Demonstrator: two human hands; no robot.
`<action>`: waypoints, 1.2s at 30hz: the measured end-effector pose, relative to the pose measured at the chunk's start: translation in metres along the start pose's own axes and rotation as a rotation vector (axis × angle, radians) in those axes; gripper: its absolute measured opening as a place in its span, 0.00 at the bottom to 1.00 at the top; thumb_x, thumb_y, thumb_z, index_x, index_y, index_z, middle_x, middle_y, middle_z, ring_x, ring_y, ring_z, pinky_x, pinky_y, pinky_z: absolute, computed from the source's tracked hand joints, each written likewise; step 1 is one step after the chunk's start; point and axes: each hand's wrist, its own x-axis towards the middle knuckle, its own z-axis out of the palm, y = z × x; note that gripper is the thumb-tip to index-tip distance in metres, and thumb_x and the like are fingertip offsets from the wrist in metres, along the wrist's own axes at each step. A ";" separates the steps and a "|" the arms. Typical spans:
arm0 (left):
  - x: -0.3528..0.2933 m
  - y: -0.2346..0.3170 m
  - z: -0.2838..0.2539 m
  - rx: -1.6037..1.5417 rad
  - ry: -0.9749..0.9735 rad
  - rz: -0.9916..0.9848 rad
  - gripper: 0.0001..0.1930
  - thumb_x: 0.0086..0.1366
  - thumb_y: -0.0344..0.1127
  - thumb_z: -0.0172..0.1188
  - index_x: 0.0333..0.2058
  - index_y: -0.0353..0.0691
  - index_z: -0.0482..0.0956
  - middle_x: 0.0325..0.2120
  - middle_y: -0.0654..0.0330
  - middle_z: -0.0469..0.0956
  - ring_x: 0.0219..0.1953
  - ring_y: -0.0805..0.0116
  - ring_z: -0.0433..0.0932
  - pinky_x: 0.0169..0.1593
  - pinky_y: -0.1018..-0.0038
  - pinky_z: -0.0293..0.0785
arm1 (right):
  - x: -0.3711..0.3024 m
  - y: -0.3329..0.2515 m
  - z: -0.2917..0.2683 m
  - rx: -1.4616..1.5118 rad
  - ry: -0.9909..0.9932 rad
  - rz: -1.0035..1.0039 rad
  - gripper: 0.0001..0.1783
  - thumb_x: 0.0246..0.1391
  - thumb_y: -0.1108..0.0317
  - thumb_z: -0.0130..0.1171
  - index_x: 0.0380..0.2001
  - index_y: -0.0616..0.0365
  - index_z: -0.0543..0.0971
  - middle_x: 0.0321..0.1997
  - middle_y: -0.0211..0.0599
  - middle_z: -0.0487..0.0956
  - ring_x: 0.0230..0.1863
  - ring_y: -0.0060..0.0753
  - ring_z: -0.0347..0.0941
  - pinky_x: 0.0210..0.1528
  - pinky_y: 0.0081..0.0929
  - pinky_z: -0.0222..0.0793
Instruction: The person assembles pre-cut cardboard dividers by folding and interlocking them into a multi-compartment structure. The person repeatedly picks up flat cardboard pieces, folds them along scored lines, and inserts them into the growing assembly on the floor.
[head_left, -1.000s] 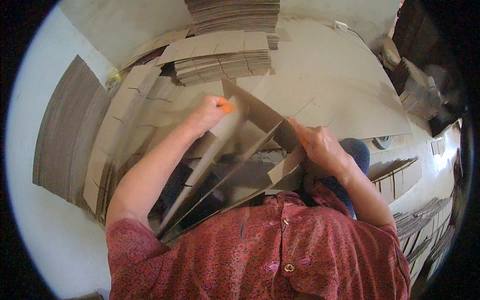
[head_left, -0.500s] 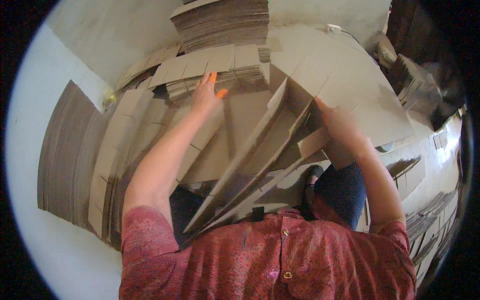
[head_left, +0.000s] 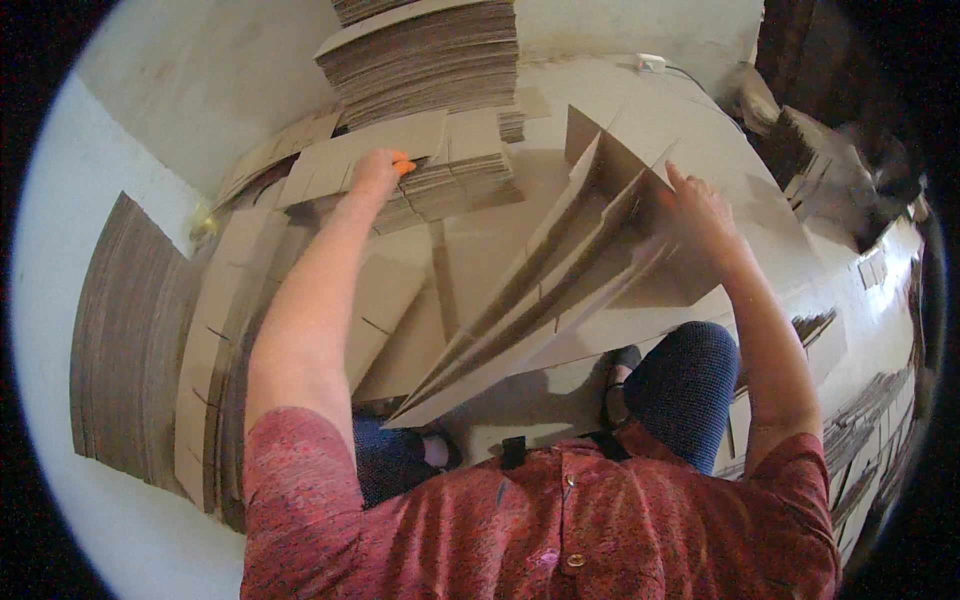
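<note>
My left hand point(head_left: 376, 170), with orange coverings on its fingertips, is closed at the front edge of a slotted cardboard strip point(head_left: 385, 140) on top of a low stack. My right hand point(head_left: 703, 212) grips the far right end of a fanned set of slotted cardboard strips point(head_left: 530, 290), crossed by a short piece near that end. Its thumb is hidden behind the cardboard, and its index finger points up. The fanned strips slant, tilted, from this hand down to a narrow end above my lap.
A tall stack of cardboard point(head_left: 425, 60) stands behind the low one. More upright strips point(head_left: 130, 340) lean at the left. A white socket block point(head_left: 650, 63) with a cable lies at the back of the pale work surface point(head_left: 745, 150). Further cardboard piles point(head_left: 870, 440) lie at the right.
My right hand and the fanned strips have shifted right and away from me. The left hand's fingers, spread before, have closed at the low stack's edge.
</note>
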 end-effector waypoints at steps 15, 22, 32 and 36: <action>-0.184 0.184 -0.020 -0.478 0.014 0.791 0.18 0.56 0.30 0.58 0.46 0.35 0.73 0.45 0.51 0.74 0.48 0.55 0.73 0.53 0.69 0.67 | -0.068 -0.079 -0.089 1.252 0.045 0.224 0.17 0.52 0.69 0.52 0.45 0.67 0.73 0.39 0.39 0.77 0.40 0.31 0.73 0.42 0.26 0.70; -0.188 0.139 -0.029 -0.371 -0.456 0.021 0.14 0.58 0.35 0.56 0.38 0.30 0.76 0.36 0.45 0.77 0.38 0.58 0.76 0.41 0.70 0.70 | -0.112 -0.025 -0.084 1.573 0.395 0.412 0.13 0.53 0.76 0.49 0.42 0.62 0.76 0.35 0.29 0.77 0.39 0.21 0.70 0.43 0.18 0.64; -0.222 0.089 -0.039 -0.339 -0.231 0.012 0.13 0.57 0.32 0.57 0.39 0.30 0.77 0.32 0.46 0.78 0.34 0.63 0.78 0.40 0.73 0.71 | -0.138 -0.019 -0.084 1.052 0.273 0.255 0.10 0.52 0.75 0.51 0.38 0.65 0.76 0.32 0.29 0.78 0.37 0.19 0.69 0.41 0.18 0.64; -0.223 0.080 -0.042 -0.304 -0.225 0.029 0.12 0.57 0.31 0.57 0.39 0.31 0.77 0.34 0.45 0.78 0.35 0.62 0.78 0.40 0.73 0.71 | -0.138 -0.017 -0.081 0.870 0.317 0.074 0.10 0.52 0.76 0.50 0.38 0.65 0.76 0.33 0.35 0.79 0.37 0.20 0.71 0.40 0.20 0.66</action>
